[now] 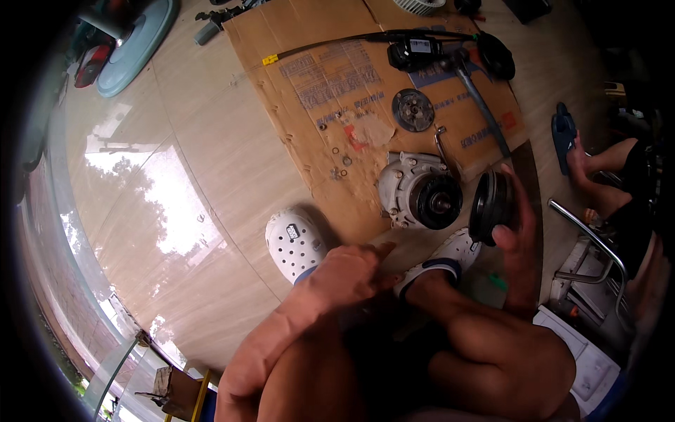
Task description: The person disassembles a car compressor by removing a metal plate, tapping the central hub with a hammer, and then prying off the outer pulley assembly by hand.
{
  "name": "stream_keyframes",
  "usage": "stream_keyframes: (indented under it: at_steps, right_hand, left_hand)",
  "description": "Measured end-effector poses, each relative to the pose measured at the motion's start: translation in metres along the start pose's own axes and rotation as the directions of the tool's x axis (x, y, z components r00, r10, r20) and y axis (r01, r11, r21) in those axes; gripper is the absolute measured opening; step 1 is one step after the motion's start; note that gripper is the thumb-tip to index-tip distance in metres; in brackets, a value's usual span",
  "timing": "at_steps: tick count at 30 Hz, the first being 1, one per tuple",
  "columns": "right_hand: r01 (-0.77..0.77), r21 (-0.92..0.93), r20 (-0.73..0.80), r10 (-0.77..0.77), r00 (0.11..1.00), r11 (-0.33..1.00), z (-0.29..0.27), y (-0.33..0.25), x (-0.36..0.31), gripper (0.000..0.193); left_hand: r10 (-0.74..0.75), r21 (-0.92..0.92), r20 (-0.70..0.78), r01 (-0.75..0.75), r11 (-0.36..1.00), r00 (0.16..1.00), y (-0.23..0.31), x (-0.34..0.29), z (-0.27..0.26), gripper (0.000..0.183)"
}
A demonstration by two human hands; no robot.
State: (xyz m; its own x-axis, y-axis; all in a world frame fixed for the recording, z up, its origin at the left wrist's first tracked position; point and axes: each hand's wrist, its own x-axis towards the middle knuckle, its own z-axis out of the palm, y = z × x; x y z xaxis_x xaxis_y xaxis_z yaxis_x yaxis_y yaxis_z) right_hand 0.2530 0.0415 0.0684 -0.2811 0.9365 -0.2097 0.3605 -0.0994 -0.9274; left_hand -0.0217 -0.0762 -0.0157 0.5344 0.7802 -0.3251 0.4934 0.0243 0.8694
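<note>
My right hand (519, 232) grips a round black grooved pulley (491, 206) by its rim, upright beside the right shoe. Left of it, a silver compressor (408, 184) lies on the cardboard's near edge, its dark front and shaft facing me. My left hand (355, 271) hovers between the white clogs, fingers stretched toward the compressor, apart from it and holding nothing visible. Beyond the compressor lie a round clutch plate (413, 110), a small bent metal tool (440, 141) and a hammer (481, 105) with a long grey handle.
Small rings (344, 162) are scattered on the cardboard sheet (281, 105). A black cable (330, 43) with a yellow tag crosses its far part. White clogs (292, 243) flank my left hand. Another person's foot in a dark slipper (562, 133) and a chrome-framed stool (590, 232) are at the right.
</note>
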Motion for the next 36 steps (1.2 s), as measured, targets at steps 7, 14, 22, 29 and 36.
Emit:
stream_keyframes:
  at_steps: [7,14,22,29,36]
  right_hand:
    - [-0.139,-0.31,-0.006,0.144,0.99,0.941,0.021,-0.019,-0.001,0.11]
    - [0.303,-0.687,0.182,-0.246,0.952,0.66,0.029,-0.023,0.01,0.101]
    - [0.3,-0.747,0.21,-0.218,0.953,0.593,0.036,-0.018,0.01,0.106]
    - [0.29,-0.796,0.198,-0.225,0.954,0.531,0.048,-0.02,0.013,0.105]
    - [0.288,-0.79,0.182,-0.242,0.953,0.541,0.047,-0.019,0.011,0.101]
  left_hand:
    - [-0.165,-0.031,0.05,0.166,0.986,0.985,0.008,0.003,-0.011,0.065]
    - [-0.168,-0.027,0.037,0.169,0.985,0.985,-0.003,0.003,0.003,0.06]
    - [-0.214,-0.017,0.067,0.216,0.976,0.974,0.005,0.006,-0.012,0.061]
    - [-0.1,-0.051,-0.017,0.099,0.994,0.995,-0.006,0.006,-0.001,0.054]
    - [-0.211,-0.086,-0.006,0.21,0.974,0.977,0.007,0.011,-0.006,0.05]
